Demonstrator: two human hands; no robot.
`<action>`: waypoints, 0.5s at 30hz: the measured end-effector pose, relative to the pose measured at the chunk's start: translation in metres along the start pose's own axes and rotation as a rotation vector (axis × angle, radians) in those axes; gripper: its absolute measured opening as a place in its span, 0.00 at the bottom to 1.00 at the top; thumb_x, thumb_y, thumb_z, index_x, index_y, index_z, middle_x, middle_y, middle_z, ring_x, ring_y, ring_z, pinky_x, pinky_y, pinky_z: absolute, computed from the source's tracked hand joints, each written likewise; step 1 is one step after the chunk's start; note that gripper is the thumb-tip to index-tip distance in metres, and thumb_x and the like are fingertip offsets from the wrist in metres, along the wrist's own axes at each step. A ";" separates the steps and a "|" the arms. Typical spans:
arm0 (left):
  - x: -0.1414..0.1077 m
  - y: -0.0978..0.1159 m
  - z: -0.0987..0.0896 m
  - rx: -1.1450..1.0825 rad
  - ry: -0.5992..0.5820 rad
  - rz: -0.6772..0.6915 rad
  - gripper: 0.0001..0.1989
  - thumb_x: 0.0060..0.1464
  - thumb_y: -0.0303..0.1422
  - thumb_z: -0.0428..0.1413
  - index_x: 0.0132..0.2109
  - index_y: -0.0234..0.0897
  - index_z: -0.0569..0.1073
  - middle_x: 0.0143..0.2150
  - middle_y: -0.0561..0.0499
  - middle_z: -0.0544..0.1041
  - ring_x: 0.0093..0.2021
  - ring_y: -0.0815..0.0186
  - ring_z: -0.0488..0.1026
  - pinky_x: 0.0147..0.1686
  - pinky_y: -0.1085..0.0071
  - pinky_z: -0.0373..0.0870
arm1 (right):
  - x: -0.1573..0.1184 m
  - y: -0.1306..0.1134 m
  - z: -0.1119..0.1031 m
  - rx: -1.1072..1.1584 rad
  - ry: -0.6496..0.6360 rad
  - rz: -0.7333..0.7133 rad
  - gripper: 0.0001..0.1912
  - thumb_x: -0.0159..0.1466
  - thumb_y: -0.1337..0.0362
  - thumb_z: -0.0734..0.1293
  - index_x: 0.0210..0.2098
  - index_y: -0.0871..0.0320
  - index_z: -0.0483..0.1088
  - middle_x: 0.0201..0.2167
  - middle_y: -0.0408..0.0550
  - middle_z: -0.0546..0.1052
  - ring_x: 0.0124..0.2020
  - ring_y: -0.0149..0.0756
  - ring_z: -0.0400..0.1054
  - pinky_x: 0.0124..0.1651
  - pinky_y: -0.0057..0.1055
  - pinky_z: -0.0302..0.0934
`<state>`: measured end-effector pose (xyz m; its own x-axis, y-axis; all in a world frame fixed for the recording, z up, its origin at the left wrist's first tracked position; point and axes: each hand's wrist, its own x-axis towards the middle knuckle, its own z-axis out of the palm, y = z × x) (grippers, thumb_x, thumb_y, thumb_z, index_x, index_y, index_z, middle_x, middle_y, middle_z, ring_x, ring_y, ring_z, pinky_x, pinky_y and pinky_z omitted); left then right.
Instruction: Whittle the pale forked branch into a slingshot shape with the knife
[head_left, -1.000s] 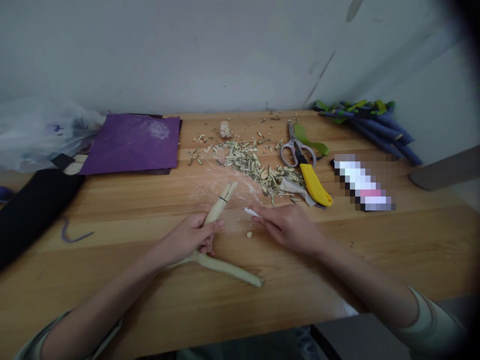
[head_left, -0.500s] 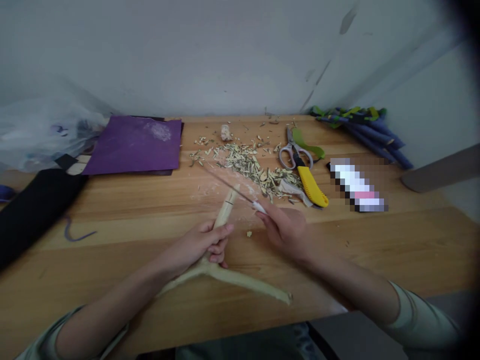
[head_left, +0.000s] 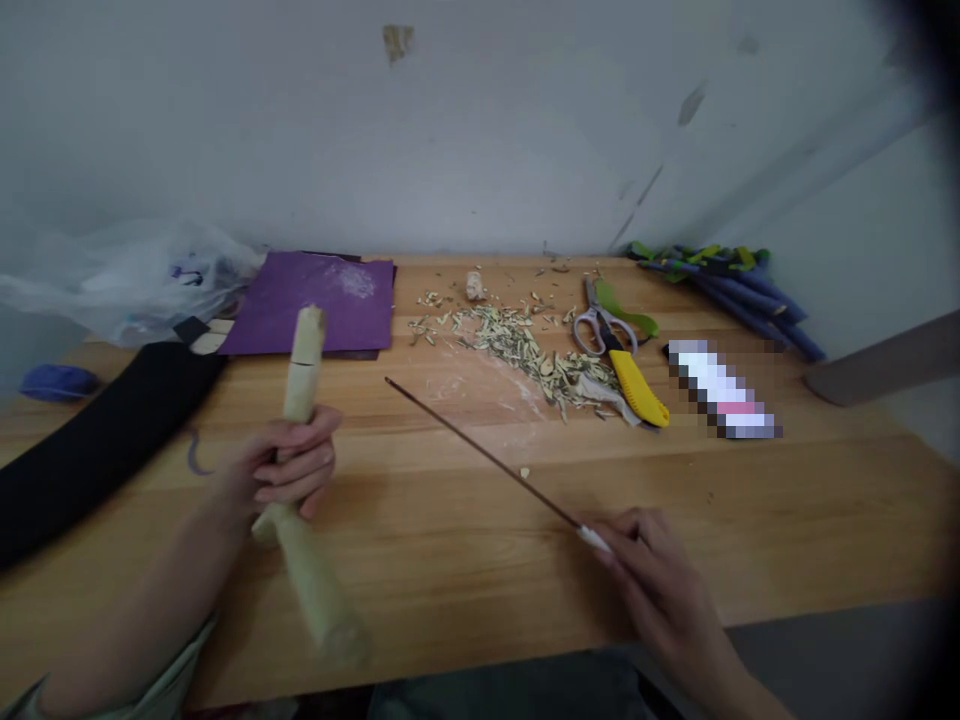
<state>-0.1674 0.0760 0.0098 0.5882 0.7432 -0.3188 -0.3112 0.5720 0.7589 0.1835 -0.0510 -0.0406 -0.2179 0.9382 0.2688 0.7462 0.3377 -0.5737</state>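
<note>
Left hand clamped branch above its fork, perhaps for steadiness | right hand clamped rod by its white end, apparently leaving its length free

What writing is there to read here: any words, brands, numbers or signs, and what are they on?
None can be read.
Plastic bag: a dark purple mark, too blurred to tell whether it is lettering.
Device with the bright face: pixelated, so nothing is legible.
Forked stick in the left hand: a dark line across it, no lettering.
</note>
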 end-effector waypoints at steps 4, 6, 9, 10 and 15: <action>0.005 -0.007 0.007 0.093 -0.038 -0.027 0.09 0.46 0.31 0.45 0.20 0.38 0.56 0.09 0.64 0.45 0.08 0.80 0.45 0.20 0.73 0.67 | -0.018 -0.013 0.013 0.013 0.001 0.017 0.15 0.58 0.68 0.62 0.45 0.50 0.66 0.30 0.47 0.70 0.33 0.37 0.65 0.33 0.33 0.62; 0.007 -0.009 0.005 0.107 -0.125 0.004 0.09 0.49 0.31 0.46 0.22 0.38 0.57 0.09 0.65 0.47 0.09 0.79 0.46 0.21 0.71 0.69 | -0.020 -0.015 0.016 0.038 0.008 0.041 0.09 0.57 0.67 0.63 0.38 0.52 0.69 0.29 0.46 0.72 0.33 0.37 0.66 0.33 0.32 0.62; 0.008 -0.012 -0.001 0.096 -0.258 0.037 0.09 0.51 0.31 0.48 0.24 0.38 0.58 0.09 0.65 0.49 0.08 0.78 0.47 0.22 0.70 0.71 | -0.018 -0.013 0.019 0.085 -0.008 0.087 0.04 0.58 0.66 0.62 0.28 0.54 0.69 0.26 0.45 0.72 0.31 0.35 0.67 0.31 0.30 0.62; 0.009 -0.012 -0.003 0.088 -0.274 0.037 0.09 0.51 0.31 0.48 0.24 0.38 0.58 0.09 0.65 0.49 0.08 0.77 0.47 0.22 0.70 0.72 | -0.016 -0.012 0.018 0.094 -0.009 0.103 0.05 0.58 0.66 0.62 0.27 0.55 0.69 0.26 0.45 0.72 0.31 0.35 0.67 0.31 0.29 0.62; 0.009 -0.013 -0.004 0.070 -0.278 0.031 0.09 0.53 0.30 0.47 0.25 0.37 0.58 0.10 0.64 0.50 0.09 0.77 0.48 0.25 0.70 0.73 | -0.004 0.006 0.009 0.056 0.038 0.138 0.03 0.58 0.65 0.62 0.29 0.55 0.68 0.29 0.46 0.72 0.33 0.35 0.67 0.34 0.30 0.62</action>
<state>-0.1612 0.0766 -0.0046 0.7646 0.6304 -0.1342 -0.2857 0.5181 0.8062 0.1835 -0.0524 -0.0524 -0.0910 0.9728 0.2129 0.7312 0.2104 -0.6489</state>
